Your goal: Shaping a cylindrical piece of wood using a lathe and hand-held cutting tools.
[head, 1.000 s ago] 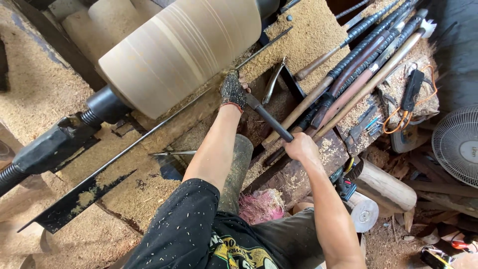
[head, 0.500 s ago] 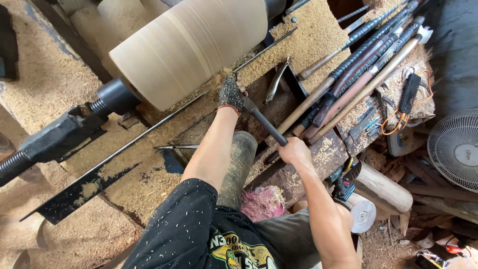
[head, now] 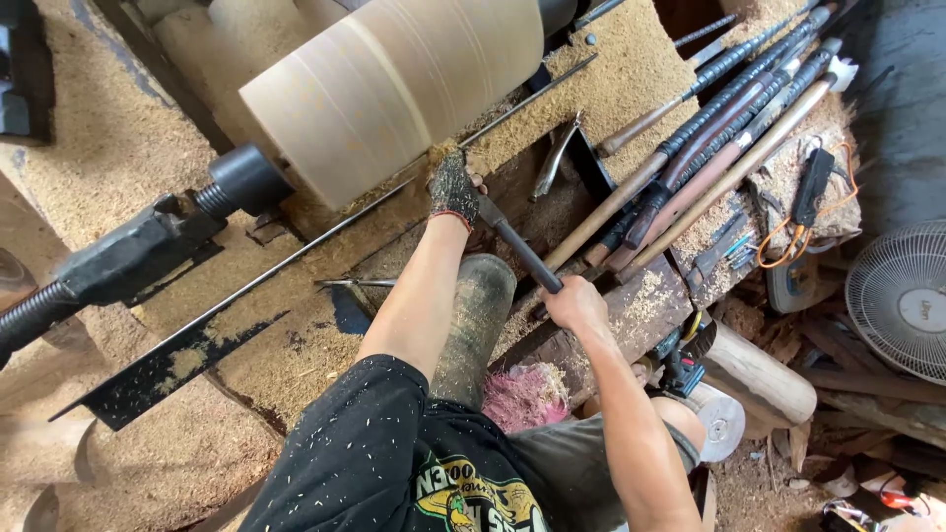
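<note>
A large pale wooden workpiece (head: 394,84), a smooth cylinder with faint turned rings, sits mounted on a lathe, its near end pressed by the dark tailstock centre (head: 241,182). Below it runs a long thin metal tool rest bar (head: 325,232), lying across the sawdust-covered lathe bed (head: 108,158).

The left hand (head: 453,189), in a dark speckled work glove, rests on the bar just under the workpiece's lower edge, its fingers wrapped down over the front of a turning chisel (head: 517,246). The chisel's dark shaft slants from the gloved hand back to the bare right hand (head: 576,305), whose fingers are closed round the handle end. The chisel's tip is hidden under the glove, so contact with the wood cannot be told.

To the right, a bundle of long-handled turning tools (head: 709,128) lies slanted on a table (head: 645,74) thick with sawdust, with pliers (head: 554,158) beside them. An orange cord (head: 793,222) loops at the table's edge. A white fan (head: 902,296) stands at far right, and a short log (head: 759,369) lies near the person's knee. A grey boot (head: 478,315) is braced between the arms.
</note>
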